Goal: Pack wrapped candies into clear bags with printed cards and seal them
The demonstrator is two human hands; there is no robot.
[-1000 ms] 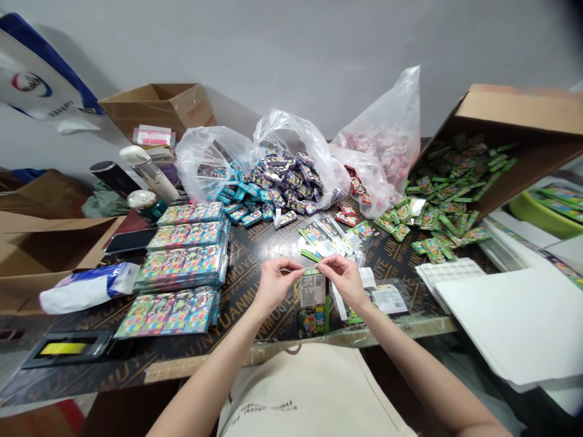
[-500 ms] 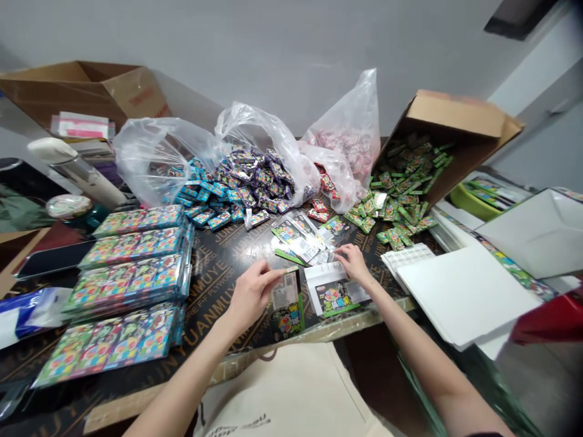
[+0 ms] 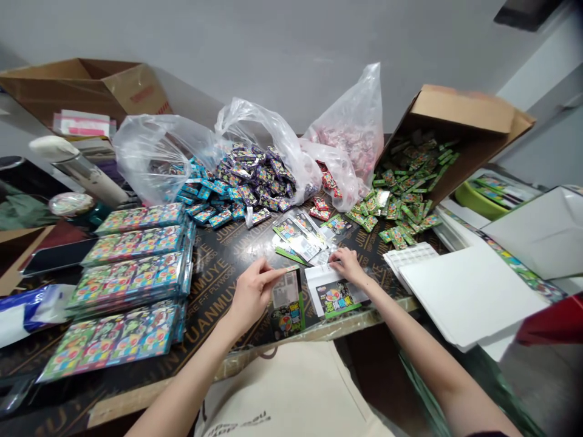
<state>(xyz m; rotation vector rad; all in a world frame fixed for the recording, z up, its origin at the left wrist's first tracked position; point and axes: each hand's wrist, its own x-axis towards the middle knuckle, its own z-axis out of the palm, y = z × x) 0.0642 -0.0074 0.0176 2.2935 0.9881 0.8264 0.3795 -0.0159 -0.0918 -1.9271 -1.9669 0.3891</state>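
Note:
My left hand (image 3: 252, 292) pinches the top edge of a clear packet with a printed card (image 3: 286, 303), which stands near the table's front edge. Just to the right, my right hand (image 3: 347, 264) has its fingers curled on the top of a white and green printed card (image 3: 334, 292) lying flat on the dark table (image 3: 218, 267). Behind both hands lies a small heap of similar clear packets (image 3: 298, 237).
Stacks of filled colourful packs (image 3: 132, 279) lie at the left. Plastic bags of blue and purple sachets (image 3: 246, 182) and red sachets (image 3: 346, 152) stand behind. A tipped cardboard box spills green sachets (image 3: 405, 194). White trays (image 3: 455, 285) lie at the right.
My right hand let go of the packet that both hands held and moved right onto the flat card. The view swung to the right. My left hand keeps the packet.

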